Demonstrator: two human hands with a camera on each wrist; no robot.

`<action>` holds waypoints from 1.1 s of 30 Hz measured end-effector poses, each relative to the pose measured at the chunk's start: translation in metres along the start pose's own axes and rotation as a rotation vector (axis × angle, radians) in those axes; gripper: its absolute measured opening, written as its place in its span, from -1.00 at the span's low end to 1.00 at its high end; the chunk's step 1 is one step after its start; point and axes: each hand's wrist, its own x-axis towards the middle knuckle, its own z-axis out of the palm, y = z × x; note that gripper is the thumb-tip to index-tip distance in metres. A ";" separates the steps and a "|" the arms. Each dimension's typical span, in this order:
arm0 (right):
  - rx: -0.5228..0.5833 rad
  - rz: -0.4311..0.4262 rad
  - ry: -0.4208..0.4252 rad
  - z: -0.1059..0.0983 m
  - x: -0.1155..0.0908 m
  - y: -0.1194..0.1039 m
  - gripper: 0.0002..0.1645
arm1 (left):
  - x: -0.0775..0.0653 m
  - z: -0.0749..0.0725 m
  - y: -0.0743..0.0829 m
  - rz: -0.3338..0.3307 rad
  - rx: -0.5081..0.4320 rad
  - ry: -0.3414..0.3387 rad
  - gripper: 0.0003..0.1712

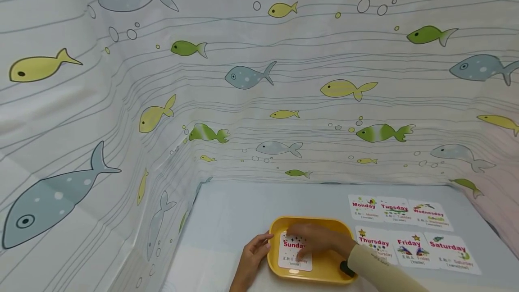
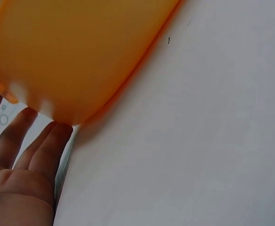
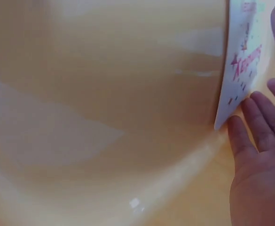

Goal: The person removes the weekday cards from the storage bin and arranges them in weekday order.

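Note:
A yellow tray (image 1: 326, 266) lies on the table with a white "Sunday" card (image 1: 289, 255) in its left part. At the tray's left end, the fingertips of my left hand (image 1: 250, 258) touch the outside wall, fingers mostly straight; the left wrist view shows them against the orange-looking wall (image 2: 76, 61). My right hand (image 1: 318, 239) reaches into the tray over the card and hides part of its right side. In the right wrist view, extended fingers (image 3: 264, 125) are at the card's edge (image 3: 238, 80), the thumb held apart. Whether they press on it is unclear.
To the tray's right, a "Monday" card (image 1: 363, 211), "Tuesday" card (image 1: 394, 215) and "Wednesday" card (image 1: 430, 220) form a back row. In front are a "Thursday" card (image 1: 373, 237), partly behind the right sleeve (image 1: 377, 267), a "Friday" card (image 1: 413, 253) and a "Saturday" card (image 1: 454, 256). Fish-patterned sheeting (image 1: 247, 98) surrounds the table.

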 end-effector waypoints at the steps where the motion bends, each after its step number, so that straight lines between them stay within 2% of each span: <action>1: -0.021 -0.002 -0.003 0.001 0.000 0.000 -0.23 | 0.000 0.000 -0.001 0.002 0.000 -0.002 -0.56; 4: -0.088 -0.029 -0.004 0.004 -0.001 0.001 -0.15 | 0.001 0.000 -0.002 -0.004 -0.008 -0.005 -0.55; 11: -0.121 -0.025 -0.010 0.010 -0.003 0.004 -0.06 | 0.002 0.001 -0.001 0.004 -0.002 -0.015 -0.54; 21: -0.249 -0.114 0.015 0.009 -0.002 -0.004 0.09 | 0.001 0.000 0.002 -0.009 -0.019 -0.001 -0.54; 26: -0.306 -0.105 0.022 0.012 0.000 -0.010 0.14 | 0.000 0.000 0.000 -0.031 -0.010 0.014 -0.54; 33: -0.371 -0.093 0.052 0.012 0.001 -0.013 0.13 | 0.001 0.000 0.001 -0.012 -0.018 0.005 -0.54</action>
